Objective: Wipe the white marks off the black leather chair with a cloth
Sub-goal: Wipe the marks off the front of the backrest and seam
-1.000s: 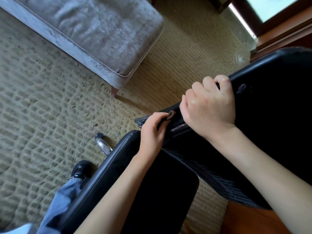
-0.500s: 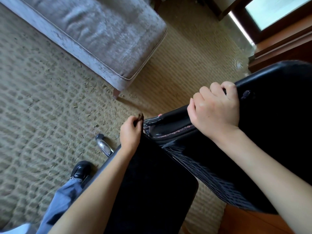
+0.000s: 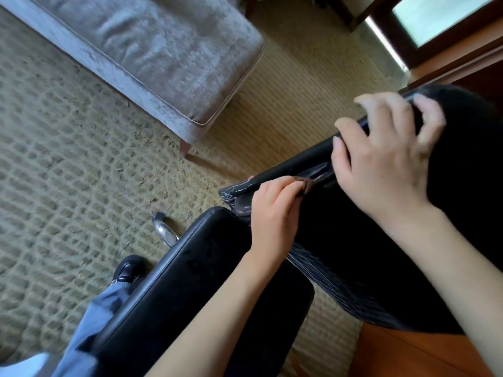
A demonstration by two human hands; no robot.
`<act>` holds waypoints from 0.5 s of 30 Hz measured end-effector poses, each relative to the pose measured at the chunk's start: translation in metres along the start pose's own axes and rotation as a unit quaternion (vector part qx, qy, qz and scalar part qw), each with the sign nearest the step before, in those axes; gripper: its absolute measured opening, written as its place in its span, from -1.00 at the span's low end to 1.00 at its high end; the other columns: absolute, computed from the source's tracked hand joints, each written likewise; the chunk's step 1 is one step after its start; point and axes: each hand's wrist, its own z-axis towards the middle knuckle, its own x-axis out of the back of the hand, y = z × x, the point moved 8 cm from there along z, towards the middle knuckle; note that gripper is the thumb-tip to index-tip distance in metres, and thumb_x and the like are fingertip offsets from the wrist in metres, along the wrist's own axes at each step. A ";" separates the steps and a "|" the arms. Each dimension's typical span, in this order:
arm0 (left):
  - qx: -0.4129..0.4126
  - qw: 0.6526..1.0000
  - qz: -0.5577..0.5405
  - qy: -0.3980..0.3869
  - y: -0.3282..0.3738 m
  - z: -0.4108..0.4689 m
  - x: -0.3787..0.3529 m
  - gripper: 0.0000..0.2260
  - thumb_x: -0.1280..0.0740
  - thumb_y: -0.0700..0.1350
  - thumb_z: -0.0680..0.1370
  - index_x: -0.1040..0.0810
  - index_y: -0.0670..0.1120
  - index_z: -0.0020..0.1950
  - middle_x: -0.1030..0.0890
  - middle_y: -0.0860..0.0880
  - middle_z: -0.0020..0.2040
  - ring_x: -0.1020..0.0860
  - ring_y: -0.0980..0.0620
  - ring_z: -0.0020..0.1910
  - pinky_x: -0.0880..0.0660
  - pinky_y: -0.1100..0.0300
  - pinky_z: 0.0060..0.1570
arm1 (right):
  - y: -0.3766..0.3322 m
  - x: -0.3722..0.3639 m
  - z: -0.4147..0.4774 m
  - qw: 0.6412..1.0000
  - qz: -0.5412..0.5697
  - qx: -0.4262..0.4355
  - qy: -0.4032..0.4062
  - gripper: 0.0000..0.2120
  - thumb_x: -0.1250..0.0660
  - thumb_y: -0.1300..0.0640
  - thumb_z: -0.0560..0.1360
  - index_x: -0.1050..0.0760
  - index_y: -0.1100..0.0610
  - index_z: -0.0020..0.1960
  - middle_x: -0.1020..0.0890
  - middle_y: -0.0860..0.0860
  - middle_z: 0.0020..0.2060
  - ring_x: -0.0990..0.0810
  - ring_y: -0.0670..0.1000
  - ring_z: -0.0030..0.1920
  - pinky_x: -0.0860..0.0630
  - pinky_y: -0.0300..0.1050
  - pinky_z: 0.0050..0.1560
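Most of the shot is woven carpet (image 3: pixel 68 159), with a grey velvet bench (image 3: pixel 163 50) sitting on it up top. Next biggest is the black leather chair (image 3: pixel 217 268) itself, filling the lower right. The person leans over it from the side, so the seat is in the middle and the backrest (image 3: pixel 462 213) runs up toward the right corner. One chrome leg (image 3: pixel 164 232) of the base pokes out on the carpet, with the person's black shoe (image 3: pixel 128 268) just beside it.

The right hand (image 3: pixel 381 170) is clamped over the backrest's outer edge, fingers curled over the far side and thumb on the near face. It's a bit blurry, but it looks like a steadying grip. The left hand (image 3: pixel 273 213) is lower down, pinching a small dark cloth (image 3: pixel 306 186) and pressing it against that same edge, just below the right hand.

Progress-wise, it looks only partly done. The edge between the hands reads clean and dark, but the bottom corner of the backrest still has scribbly white marks (image 3: pixel 231 193), just left of the cloth hand. There are faint pinkish lines on the seam below it too. So that corner is probably what's left. The far side of the backrest is hidden, so no telling there.

Containers: none in view, no bucket or spray bottle.
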 end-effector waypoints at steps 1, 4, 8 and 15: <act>-0.011 1.000 0.017 -0.010 -0.006 -0.005 0.001 -0.84 -0.30 -0.28 0.54 -0.50 -0.10 0.07 -0.61 -0.10 0.03 -0.55 -0.07 0.00 -0.46 0.08 0.02 | 0.010 -0.002 -0.003 1.000 -0.009 -0.015 -0.026 -0.76 -0.14 0.06 0.58 -0.55 0.13 -0.02 -0.50 0.13 0.23 -0.35 0.13 0.31 -0.03 0.15 0.39; 0.004 0.995 0.078 -0.060 -0.039 -0.031 0.007 -0.87 -0.26 -0.22 0.56 -0.55 -0.09 0.06 -0.61 -0.05 0.03 -0.55 -0.06 -0.02 -0.44 0.09 -0.04 | 0.026 -0.003 -0.006 0.998 -0.007 -0.041 -0.053 -0.70 -0.12 -0.01 0.58 -0.55 0.14 0.00 -0.51 0.10 0.18 -0.32 0.13 0.33 0.01 0.34 0.37; 0.091 0.974 0.152 -0.140 -0.083 -0.066 0.008 -0.84 -0.26 -0.12 0.52 -0.62 -0.09 -0.02 -0.62 -0.01 -0.06 -0.56 -0.11 -0.17 -0.47 0.01 -0.22 | 0.006 -0.006 -0.006 0.999 0.029 -0.024 0.005 -0.73 -0.16 0.09 0.55 -0.55 0.15 -0.21 -0.59 0.04 -0.21 -0.53 0.13 -0.01 -0.14 0.16 0.34; 0.063 0.998 0.020 -0.019 -0.013 0.003 0.001 -0.94 -0.35 -0.24 0.50 -0.60 -0.19 -0.08 -0.62 -0.08 -0.11 -0.53 -0.02 -0.15 -0.46 0.10 -0.13 | -0.014 -0.034 -0.026 0.995 0.000 0.068 -0.072 -0.82 -0.17 0.18 0.46 -0.54 0.17 -0.08 -0.58 0.13 0.02 -0.51 0.17 0.15 -0.05 0.09 0.39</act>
